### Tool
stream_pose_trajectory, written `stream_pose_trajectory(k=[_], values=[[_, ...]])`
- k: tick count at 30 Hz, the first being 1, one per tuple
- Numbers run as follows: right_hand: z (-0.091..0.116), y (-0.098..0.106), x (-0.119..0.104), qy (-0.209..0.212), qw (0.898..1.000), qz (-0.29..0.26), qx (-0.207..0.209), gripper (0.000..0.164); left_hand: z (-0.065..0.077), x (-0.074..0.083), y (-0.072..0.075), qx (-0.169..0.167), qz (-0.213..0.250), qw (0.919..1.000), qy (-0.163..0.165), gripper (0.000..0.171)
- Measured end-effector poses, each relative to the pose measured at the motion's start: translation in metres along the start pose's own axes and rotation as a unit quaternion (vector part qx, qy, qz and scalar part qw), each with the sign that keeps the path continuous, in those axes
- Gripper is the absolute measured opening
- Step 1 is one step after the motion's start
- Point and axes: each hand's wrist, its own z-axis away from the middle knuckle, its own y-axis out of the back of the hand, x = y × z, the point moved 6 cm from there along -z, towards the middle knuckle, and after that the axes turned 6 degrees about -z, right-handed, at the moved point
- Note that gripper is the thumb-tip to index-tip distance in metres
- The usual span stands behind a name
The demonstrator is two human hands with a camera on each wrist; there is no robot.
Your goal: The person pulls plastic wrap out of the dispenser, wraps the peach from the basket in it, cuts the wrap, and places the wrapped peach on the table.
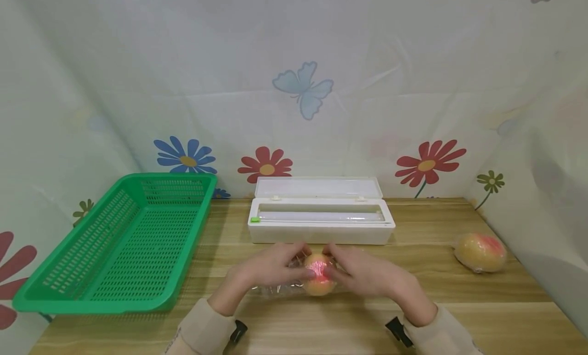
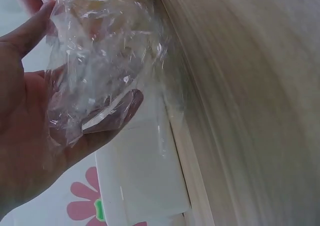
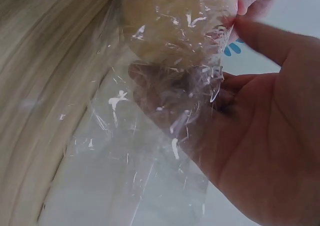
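Observation:
A round yellow fruit with a red blush (image 1: 320,275) sits at the front middle of the table, partly covered in clear plastic wrap (image 1: 282,288). On its left side, my left hand (image 1: 271,265) has its thumb against the covered fruit and its fingers behind the film. In the left wrist view, crumpled plastic wrap (image 2: 100,61) lies across those fingers. My right hand (image 1: 369,271) mirrors it from the right, thumb on the film over the fruit. A loose sheet of film hangs in front of the right fingers in the right wrist view (image 3: 145,116).
Just behind the hands stands a white wrap dispenser (image 1: 321,235), its lid raised and a roll inside. A green plastic basket (image 1: 172,288) is at the left. Another yellow-red fruit (image 1: 480,252), covered in film, lies at the right. A flowered curtain (image 1: 220,115) backs the table.

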Motion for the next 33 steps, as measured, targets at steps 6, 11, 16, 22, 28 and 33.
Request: stream_pose_trajectory(k=[6, 11, 16, 22, 28, 33], values=[[0.0, -0.007, 0.003, 0.001, 1.0, 0.016, -0.019, 0.065, 0.001, -0.001, -0.003, -0.017, -0.006, 0.9998, 0.009, 0.039], [-0.001, -0.012, 0.004, -0.004, 0.999, 0.024, -0.028, 0.073, 0.001, -0.002, -0.006, -0.032, -0.019, 0.9993, 0.006, 0.043], [-0.002, -0.014, 0.003, -0.005, 0.999, 0.027, -0.024, 0.074, 0.003, -0.001, 0.0, -0.011, -0.05, 0.9987, 0.01, 0.053], [-0.004, -0.017, 0.007, -0.035, 0.999, 0.008, -0.036, 0.096, 0.01, 0.011, 0.021, 0.074, -0.035, 0.9967, -0.003, 0.021], [-0.006, -0.02, 0.006, -0.029, 0.999, 0.009, -0.044, 0.088, 0.019, 0.027, 0.024, 0.013, -0.02, 0.9995, -0.023, 0.014], [-0.006, -0.019, 0.004, -0.017, 0.999, 0.025, -0.025, 0.083, 0.023, 0.03, 0.017, -0.048, -0.005, 0.9988, 0.006, 0.012]])
